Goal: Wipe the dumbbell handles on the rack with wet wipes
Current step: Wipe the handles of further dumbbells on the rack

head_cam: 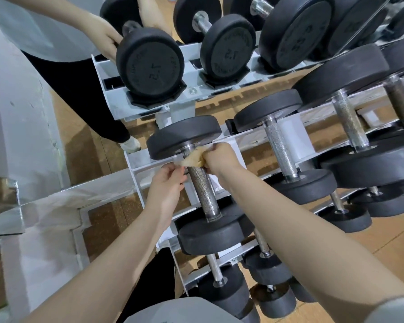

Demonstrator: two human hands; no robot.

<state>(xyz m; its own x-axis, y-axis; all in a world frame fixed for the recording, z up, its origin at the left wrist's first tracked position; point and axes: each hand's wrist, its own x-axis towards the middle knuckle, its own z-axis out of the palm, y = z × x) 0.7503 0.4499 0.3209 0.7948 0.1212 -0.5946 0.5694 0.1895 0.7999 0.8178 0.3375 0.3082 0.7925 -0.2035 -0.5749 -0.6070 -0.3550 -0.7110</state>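
A black dumbbell with a knurled steel handle [202, 191] lies on the white rack [149, 169], at its left end. A yellowish wet wipe [193, 158] is wrapped over the far end of that handle, just below the upper weight plate [184, 136]. My right hand [217, 157] grips the wipe's right side. My left hand [167, 183] pinches the wipe's left end beside the handle. Part of the wipe is hidden by my fingers.
More dumbbells [280, 148] fill the rack to the right and the lower tiers [219, 273]. A mirror behind reflects the rack, dumbbells marked 12 [151, 66] and a person's arm [103, 33]. A white ledge [21, 136] stands at the left. Floor is brown.
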